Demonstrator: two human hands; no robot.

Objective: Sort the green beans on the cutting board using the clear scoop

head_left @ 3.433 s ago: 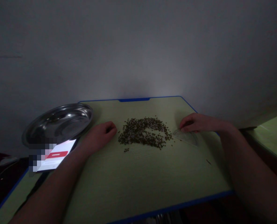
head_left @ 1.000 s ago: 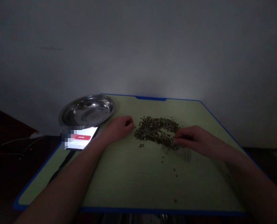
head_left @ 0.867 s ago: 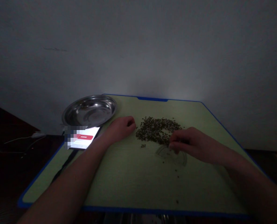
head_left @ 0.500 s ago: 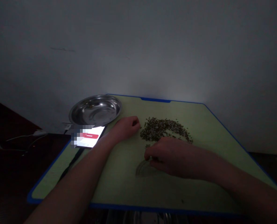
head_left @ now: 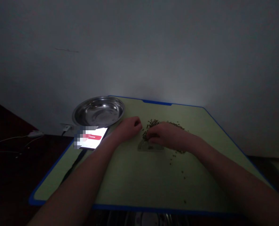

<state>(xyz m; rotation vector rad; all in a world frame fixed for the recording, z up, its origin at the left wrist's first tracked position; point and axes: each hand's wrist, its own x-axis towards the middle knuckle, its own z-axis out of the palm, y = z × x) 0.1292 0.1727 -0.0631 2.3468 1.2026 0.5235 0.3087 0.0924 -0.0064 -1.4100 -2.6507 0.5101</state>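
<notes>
My right hand (head_left: 165, 135) grips a clear, half-round protractor (head_left: 144, 147) by its upper part, and its flat edge faces me. A spread of small dark seeds or beans (head_left: 153, 123) lies on the table just beyond and under this hand, which hides much of it. Left of the seeds, my left hand (head_left: 131, 127) rests on the tabletop in a loose fist, with nothing visible in its curled fingers. A few single seeds (head_left: 182, 172) trail toward the near edge.
A shiny metal bowl (head_left: 103, 116) stands at the far left corner. Near my left forearm lies a phone (head_left: 96, 141) with a lit screen and a dark strap or cable (head_left: 73, 164). The light green tabletop (head_left: 130, 185) has a blue rim, and a wall (head_left: 139, 47) rises behind it.
My right hand has moved away from me with the protractor, up to the seeds. More loose seeds show on the near side now. My left hand has stayed in place.
</notes>
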